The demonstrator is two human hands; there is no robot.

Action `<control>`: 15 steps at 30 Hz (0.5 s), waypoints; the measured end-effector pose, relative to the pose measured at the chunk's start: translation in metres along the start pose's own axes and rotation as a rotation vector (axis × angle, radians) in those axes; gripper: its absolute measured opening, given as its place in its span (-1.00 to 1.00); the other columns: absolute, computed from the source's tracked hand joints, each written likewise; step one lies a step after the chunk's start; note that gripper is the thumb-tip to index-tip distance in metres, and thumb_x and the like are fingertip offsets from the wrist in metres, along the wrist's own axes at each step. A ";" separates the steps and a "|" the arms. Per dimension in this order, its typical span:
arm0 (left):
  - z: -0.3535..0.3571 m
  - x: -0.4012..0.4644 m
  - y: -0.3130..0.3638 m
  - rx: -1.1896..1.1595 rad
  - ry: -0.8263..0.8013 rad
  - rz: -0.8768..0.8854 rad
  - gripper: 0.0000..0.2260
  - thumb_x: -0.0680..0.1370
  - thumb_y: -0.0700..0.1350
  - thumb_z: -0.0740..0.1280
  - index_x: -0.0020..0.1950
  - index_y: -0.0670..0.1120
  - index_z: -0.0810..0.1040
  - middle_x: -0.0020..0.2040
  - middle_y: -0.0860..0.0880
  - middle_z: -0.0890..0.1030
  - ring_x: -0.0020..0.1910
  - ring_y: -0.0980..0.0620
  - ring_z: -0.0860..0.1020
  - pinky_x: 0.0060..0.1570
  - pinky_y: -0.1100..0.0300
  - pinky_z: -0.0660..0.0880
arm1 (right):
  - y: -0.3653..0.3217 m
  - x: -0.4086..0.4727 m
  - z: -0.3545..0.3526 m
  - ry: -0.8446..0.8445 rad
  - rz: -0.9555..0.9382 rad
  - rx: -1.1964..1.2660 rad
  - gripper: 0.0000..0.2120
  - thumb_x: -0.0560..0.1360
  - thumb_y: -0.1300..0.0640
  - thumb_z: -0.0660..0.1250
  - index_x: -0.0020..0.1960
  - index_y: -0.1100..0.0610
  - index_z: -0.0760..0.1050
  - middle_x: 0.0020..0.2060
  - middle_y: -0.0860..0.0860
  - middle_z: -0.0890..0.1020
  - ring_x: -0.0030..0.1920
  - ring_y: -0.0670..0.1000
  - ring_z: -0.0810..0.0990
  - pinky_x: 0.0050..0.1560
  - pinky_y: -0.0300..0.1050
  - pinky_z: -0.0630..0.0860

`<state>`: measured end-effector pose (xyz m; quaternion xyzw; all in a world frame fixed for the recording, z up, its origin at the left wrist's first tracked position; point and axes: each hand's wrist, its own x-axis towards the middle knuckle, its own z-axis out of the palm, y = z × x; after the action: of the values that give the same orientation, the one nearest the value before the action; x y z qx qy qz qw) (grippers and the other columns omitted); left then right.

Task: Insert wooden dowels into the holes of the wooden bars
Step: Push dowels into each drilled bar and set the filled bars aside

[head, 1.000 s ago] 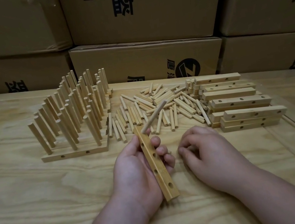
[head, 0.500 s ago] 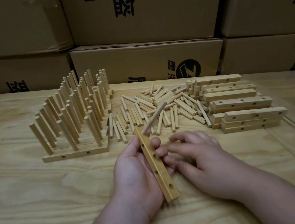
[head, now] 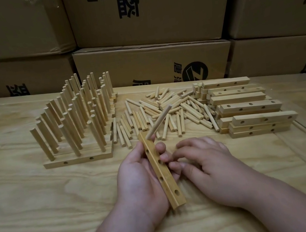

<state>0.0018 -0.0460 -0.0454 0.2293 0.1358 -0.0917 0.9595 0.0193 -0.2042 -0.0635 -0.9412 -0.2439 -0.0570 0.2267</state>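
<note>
Left hand point(head: 138, 181) curled round a wooden bar point(head: 162, 171) at six o'clock on the desk point(head: 31, 207), one dowel point(head: 158, 122) slanting from the far end hole toward one o'clock. Right hand point(head: 206, 163) just beside at three o'clock, fingertips point(head: 172, 156) against the bar; anything pinched, cannot tell. Loose dowels point(head: 167, 111) at twelve o'clock, empty bars point(head: 248, 108) at two, filled bars point(head: 72, 125) at ten.

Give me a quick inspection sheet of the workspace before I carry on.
Surface: wooden table, pale grain.
Job's things: held bar with one dowel in its far hole, four holes open; loose dowels; empty bars stacked right; finished bars left.
Clutter: nothing seen.
Grips: left hand holds the bar; right hand beside it, contents hidden.
Cables: nothing seen.
Surroundings: cardboard boxes behind.
</note>
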 end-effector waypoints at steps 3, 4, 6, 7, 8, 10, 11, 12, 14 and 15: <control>0.001 -0.001 0.000 0.018 0.013 0.007 -0.75 0.67 0.03 0.13 0.14 -0.05 0.54 -0.32 0.01 0.48 -0.46 0.09 0.37 -0.32 0.19 0.32 | 0.000 0.001 -0.002 0.108 0.091 -0.042 -0.77 0.47 -0.27 0.21 0.04 -0.20 0.44 0.04 -0.30 0.45 0.17 -0.18 0.35 0.23 -0.08 0.33; 0.001 -0.001 0.000 0.020 0.020 0.009 -0.75 0.67 0.03 0.13 0.14 -0.05 0.54 -0.33 0.01 0.49 -0.46 0.09 0.38 -0.33 0.20 0.35 | 0.001 0.001 -0.002 0.130 0.139 -0.091 -0.77 0.47 -0.25 0.26 0.07 -0.20 0.45 0.04 -0.28 0.45 0.17 -0.14 0.36 0.22 -0.08 0.34; 0.003 -0.001 -0.001 0.020 0.048 0.024 -0.73 0.69 0.04 0.13 0.14 -0.07 0.56 -0.33 -0.01 0.52 -0.45 0.06 0.48 -0.36 0.20 0.47 | 0.004 0.001 -0.004 0.167 0.234 -0.158 -0.82 0.50 -0.17 0.31 0.07 -0.16 0.53 0.01 -0.23 0.46 0.16 -0.08 0.38 0.19 -0.06 0.37; 0.004 -0.001 -0.001 0.018 0.069 0.043 -0.71 0.70 0.05 0.13 0.15 -0.09 0.57 -0.33 -0.03 0.55 -0.42 0.04 0.56 -0.35 0.18 0.54 | 0.005 0.002 -0.004 0.195 0.253 -0.163 -0.89 0.51 -0.11 0.33 0.01 -0.14 0.55 -0.03 -0.22 0.46 0.14 -0.06 0.40 0.17 -0.05 0.38; 0.005 -0.001 -0.001 0.015 0.090 0.067 -0.68 0.71 0.05 0.13 0.16 -0.11 0.58 -0.31 -0.05 0.59 -0.35 0.00 0.65 -0.29 0.14 0.60 | 0.005 0.002 -0.005 0.228 0.248 -0.145 -0.96 0.53 -0.06 0.33 -0.04 -0.14 0.54 -0.06 -0.22 0.46 0.11 -0.06 0.41 0.14 -0.05 0.40; 0.006 -0.001 0.000 0.009 0.124 0.112 -0.64 0.72 0.07 0.12 0.20 -0.14 0.59 -0.22 -0.09 0.68 -0.15 -0.09 0.74 -0.13 0.02 0.64 | 0.005 0.002 -0.006 0.307 0.186 -0.027 -0.93 0.57 0.02 0.31 -0.05 -0.15 0.47 -0.10 -0.23 0.48 0.04 -0.11 0.43 0.09 -0.09 0.43; 0.006 -0.001 0.000 0.006 0.138 0.127 -0.63 0.72 0.08 0.11 0.22 -0.15 0.58 -0.16 -0.11 0.72 -0.09 -0.13 0.74 -0.07 -0.02 0.63 | 0.005 0.003 -0.007 0.340 0.141 0.060 -0.91 0.59 0.04 0.29 -0.03 -0.16 0.45 -0.11 -0.25 0.50 0.00 -0.16 0.44 0.04 -0.15 0.43; 0.007 -0.001 0.000 0.004 0.149 0.136 -0.62 0.72 0.09 0.11 0.24 -0.14 0.57 -0.09 -0.12 0.74 -0.05 -0.15 0.74 -0.03 -0.04 0.62 | 0.003 0.002 -0.008 0.364 0.088 0.136 -0.91 0.60 0.05 0.28 -0.01 -0.16 0.46 -0.12 -0.25 0.53 -0.02 -0.18 0.47 -0.01 -0.22 0.42; 0.007 -0.001 0.000 0.024 0.161 0.140 -0.62 0.71 0.10 0.12 0.27 -0.13 0.56 0.01 -0.13 0.75 -0.01 -0.14 0.74 -0.02 -0.02 0.64 | -0.004 0.000 -0.009 0.363 -0.050 0.212 -0.90 0.60 0.05 0.28 0.05 -0.13 0.53 -0.11 -0.24 0.57 -0.01 -0.15 0.54 -0.03 -0.30 0.43; 0.007 -0.002 0.000 0.039 0.161 0.139 -0.62 0.71 0.11 0.13 0.27 -0.13 0.56 0.03 -0.13 0.75 0.00 -0.12 0.73 -0.06 0.01 0.66 | -0.007 -0.001 -0.009 0.350 -0.122 0.218 -0.88 0.59 0.06 0.29 0.07 -0.10 0.57 -0.10 -0.22 0.58 0.00 -0.13 0.56 0.00 -0.29 0.44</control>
<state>0.0016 -0.0492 -0.0392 0.2633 0.1943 -0.0089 0.9449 0.0153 -0.2034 -0.0529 -0.8704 -0.2620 -0.2063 0.3623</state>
